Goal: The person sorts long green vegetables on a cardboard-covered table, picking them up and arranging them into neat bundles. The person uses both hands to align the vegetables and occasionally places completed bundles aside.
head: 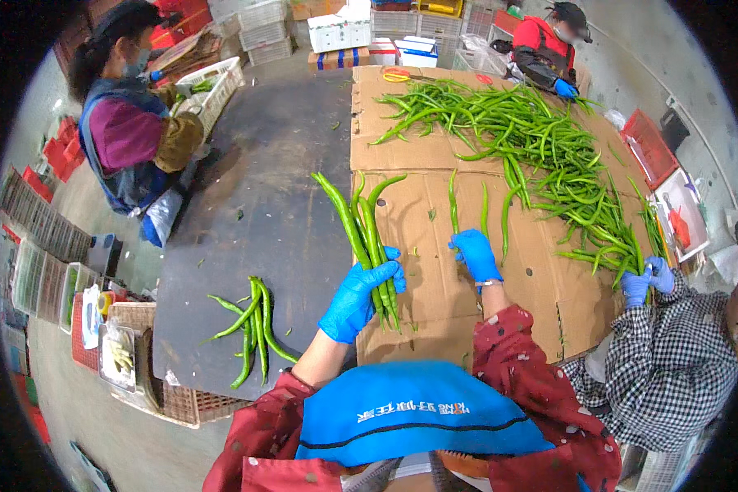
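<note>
My left hand (361, 295), in a blue glove, grips a small bunch of long green chili peppers (369, 240) upright over the seam between the dark mat and the cardboard. My right hand (476, 253), also blue-gloved, has its fingers curled on a single green pepper (454, 200) lying on the cardboard; whether it grips it I cannot tell. Two more single peppers (507, 224) lie just beyond and to the right. A large heap of green peppers (529, 135) spreads over the far right of the cardboard. A smaller group of peppers (255, 326) rests on the dark mat at the left.
Around the table (264, 160) work three people: one at left by a white crate (221, 101), one at far right, one at near right holding peppers. Orange-handled scissors (396, 75) lie at the far edge. Baskets (178, 403) stand beside the near left edge.
</note>
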A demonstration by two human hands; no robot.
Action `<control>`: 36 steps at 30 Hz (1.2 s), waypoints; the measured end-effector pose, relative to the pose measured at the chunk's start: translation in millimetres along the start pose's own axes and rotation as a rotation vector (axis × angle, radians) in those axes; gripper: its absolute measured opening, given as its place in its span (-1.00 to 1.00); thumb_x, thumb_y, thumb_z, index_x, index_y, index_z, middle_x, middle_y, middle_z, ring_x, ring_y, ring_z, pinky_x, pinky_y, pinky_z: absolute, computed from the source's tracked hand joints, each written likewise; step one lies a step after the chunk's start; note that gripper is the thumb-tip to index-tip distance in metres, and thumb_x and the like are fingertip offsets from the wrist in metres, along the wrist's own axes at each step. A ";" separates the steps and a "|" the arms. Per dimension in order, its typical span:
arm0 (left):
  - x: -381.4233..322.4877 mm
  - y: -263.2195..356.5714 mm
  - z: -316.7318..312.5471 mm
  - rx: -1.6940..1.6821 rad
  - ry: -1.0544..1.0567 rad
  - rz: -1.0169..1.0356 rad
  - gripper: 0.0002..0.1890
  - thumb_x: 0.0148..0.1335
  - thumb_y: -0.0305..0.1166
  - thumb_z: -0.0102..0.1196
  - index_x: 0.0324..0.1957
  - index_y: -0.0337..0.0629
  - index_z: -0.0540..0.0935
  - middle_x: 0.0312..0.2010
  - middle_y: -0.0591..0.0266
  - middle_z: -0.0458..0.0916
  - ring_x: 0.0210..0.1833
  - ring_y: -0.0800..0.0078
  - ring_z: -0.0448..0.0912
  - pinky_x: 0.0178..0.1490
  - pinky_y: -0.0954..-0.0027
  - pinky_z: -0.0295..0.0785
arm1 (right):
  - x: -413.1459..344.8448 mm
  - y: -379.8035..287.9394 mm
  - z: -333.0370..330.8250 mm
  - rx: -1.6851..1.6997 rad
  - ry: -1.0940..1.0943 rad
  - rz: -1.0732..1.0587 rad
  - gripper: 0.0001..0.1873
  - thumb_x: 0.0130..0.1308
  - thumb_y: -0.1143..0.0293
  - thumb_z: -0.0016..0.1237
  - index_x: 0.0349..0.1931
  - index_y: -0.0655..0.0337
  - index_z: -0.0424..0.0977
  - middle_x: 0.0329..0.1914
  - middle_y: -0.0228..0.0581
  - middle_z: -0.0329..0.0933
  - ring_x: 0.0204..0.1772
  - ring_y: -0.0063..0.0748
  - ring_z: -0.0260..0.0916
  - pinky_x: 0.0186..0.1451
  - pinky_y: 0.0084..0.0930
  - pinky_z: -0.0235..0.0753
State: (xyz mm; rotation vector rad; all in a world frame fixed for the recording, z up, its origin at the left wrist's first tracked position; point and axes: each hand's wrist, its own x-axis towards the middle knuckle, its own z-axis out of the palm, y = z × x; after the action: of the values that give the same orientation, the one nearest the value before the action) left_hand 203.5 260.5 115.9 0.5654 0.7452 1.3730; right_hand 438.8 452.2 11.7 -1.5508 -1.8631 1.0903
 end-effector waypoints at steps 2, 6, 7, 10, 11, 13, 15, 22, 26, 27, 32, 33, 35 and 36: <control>1.0 -3.4 -1.1 0.000 0.020 0.039 -0.62 0.26 -0.37 0.11 0.09 -0.25 0.40 -0.27 0.19 0.53 -0.22 0.36 0.54 -0.10 0.31 0.48 | -29.1 -30.8 7.5 0.557 0.031 0.076 -0.69 0.15 0.22 0.19 -0.25 0.22 0.46 -0.45 -0.23 0.55 -0.50 -0.39 0.44 -0.43 -0.42 0.44; 4.6 -8.7 -3.4 -0.023 0.046 0.113 -0.62 0.29 -0.36 0.09 0.11 -0.25 0.39 -0.25 0.16 0.53 -0.20 0.35 0.54 -0.08 0.32 0.47 | -83.0 -98.6 19.2 0.576 0.139 -0.145 -0.74 0.14 0.32 0.24 -0.25 0.17 0.46 -0.36 -0.33 0.53 -0.41 -0.52 0.41 -0.35 -0.51 0.46; 5.0 -10.0 -3.6 -0.024 0.054 0.126 -0.61 0.30 -0.36 0.08 0.11 -0.25 0.38 -0.24 0.16 0.53 -0.19 0.35 0.54 -0.08 0.32 0.46 | -96.2 -112.5 23.0 0.545 0.143 -0.202 -0.73 0.14 0.32 0.24 -0.24 0.18 0.46 -0.34 -0.32 0.54 -0.37 -0.52 0.43 -0.32 -0.50 0.47; 4.7 -11.6 -3.4 -0.094 0.036 0.152 -0.62 0.29 -0.40 0.12 0.10 -0.31 0.40 -0.22 0.15 0.58 -0.16 0.36 0.58 -0.02 0.39 0.49 | -132.6 -144.1 36.4 0.326 0.166 -0.324 -0.73 0.12 0.35 0.26 -0.25 0.18 0.47 -0.38 -0.35 0.53 -0.39 -0.60 0.41 -0.34 -0.56 0.47; 4.5 -11.8 -2.8 -0.101 0.043 0.146 -0.62 0.29 -0.40 0.12 0.10 -0.31 0.40 -0.22 0.15 0.58 -0.16 0.37 0.58 -0.03 0.40 0.50 | -141.5 -150.7 40.2 0.251 0.170 -0.361 -0.73 0.11 0.36 0.27 -0.26 0.18 0.48 -0.41 -0.37 0.53 -0.42 -0.65 0.39 -0.36 -0.59 0.46; 3.6 -12.8 -1.1 -0.145 0.031 0.144 -0.63 0.29 -0.41 0.12 0.09 -0.32 0.41 -0.22 0.14 0.58 -0.15 0.37 0.58 -0.04 0.40 0.50 | -154.0 -155.7 44.3 0.122 0.037 -0.475 -0.73 0.14 0.29 0.23 -0.21 0.17 0.50 -0.35 -0.24 0.56 -0.34 -0.45 0.49 -0.28 -0.48 0.50; 1.4 -10.1 -2.8 -0.104 0.051 0.120 -0.63 0.29 -0.41 0.11 0.08 -0.32 0.41 -0.22 0.14 0.58 -0.17 0.36 0.59 -0.06 0.38 0.52 | -153.6 -150.3 42.5 0.120 -0.052 -0.501 -0.74 0.17 0.27 0.21 -0.21 0.17 0.53 -0.35 -0.21 0.56 -0.33 -0.43 0.51 -0.27 -0.47 0.51; -0.3 -2.6 -9.4 -0.290 -0.004 0.096 -0.62 0.27 -0.43 0.10 0.09 -0.33 0.37 -0.29 0.16 0.54 -0.28 0.35 0.57 -0.14 0.33 0.55 | -76.9 -53.0 -2.4 -0.384 0.485 -0.389 -0.65 0.16 0.14 0.14 -0.13 0.14 0.55 -0.21 -0.07 0.56 -0.22 -0.13 0.54 -0.18 -0.25 0.53; 1.2 -3.3 -10.8 -0.255 -0.036 0.067 -0.60 0.26 -0.42 0.10 0.11 -0.27 0.37 -0.29 0.21 0.51 -0.30 0.39 0.53 -0.15 0.31 0.50 | -64.3 20.8 -23.2 -0.696 0.456 -0.047 -0.64 0.12 0.14 0.16 -0.15 0.15 0.53 -0.20 -0.08 0.56 -0.25 -0.11 0.53 -0.19 -0.25 0.52; 1.5 -4.2 -10.6 -0.246 -0.051 0.054 -0.61 0.26 -0.41 0.10 0.11 -0.24 0.38 -0.28 0.22 0.49 -0.29 0.39 0.51 -0.15 0.29 0.48 | -60.7 29.1 -25.6 -0.702 0.379 0.047 -0.65 0.11 0.16 0.16 -0.17 0.16 0.53 -0.22 -0.08 0.56 -0.27 -0.13 0.52 -0.20 -0.26 0.51; 0.3 -9.0 -4.9 -0.119 0.033 0.051 -0.63 0.21 -0.45 0.13 0.06 -0.24 0.41 -0.32 0.23 0.49 -0.31 0.39 0.52 -0.17 0.29 0.49 | -63.1 -13.9 -11.3 0.209 0.141 0.007 -0.64 0.16 0.23 0.16 -0.08 0.22 0.52 -0.29 -0.22 0.56 -0.27 -0.42 0.48 -0.23 -0.44 0.49; -1.3 -8.6 -4.1 -0.094 0.041 0.053 -0.64 0.21 -0.46 0.14 0.04 -0.24 0.42 -0.32 0.23 0.49 -0.32 0.39 0.52 -0.17 0.29 0.49 | -72.8 -34.8 -3.2 0.377 0.128 -0.015 -0.63 0.17 0.26 0.16 -0.06 0.25 0.51 -0.29 -0.20 0.56 -0.25 -0.45 0.47 -0.21 -0.49 0.49; -2.8 -7.5 -2.8 -0.128 0.064 0.052 -0.65 0.21 -0.45 0.14 0.04 -0.22 0.43 -0.23 0.17 0.53 -0.21 0.32 0.55 -0.09 0.26 0.51 | -92.2 -77.2 6.8 0.502 0.020 -0.172 -0.58 0.21 0.30 0.15 0.06 0.23 0.47 -0.25 -0.28 0.55 -0.23 -0.59 0.42 -0.15 -0.55 0.49; -3.0 -7.1 -2.1 -0.149 0.067 0.054 -0.65 0.20 -0.45 0.14 0.04 -0.21 0.44 -0.19 0.14 0.54 -0.16 0.29 0.57 -0.05 0.24 0.51 | -101.9 -97.6 11.5 0.433 0.037 -0.180 -0.57 0.22 0.32 0.14 0.08 0.24 0.46 -0.22 -0.26 0.56 -0.22 -0.56 0.44 -0.16 -0.54 0.49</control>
State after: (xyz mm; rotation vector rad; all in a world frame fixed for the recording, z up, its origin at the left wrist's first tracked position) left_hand 206.5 256.5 109.7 0.4264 0.6785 1.4901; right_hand 398.0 347.1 97.3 -1.1273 -1.5732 1.2678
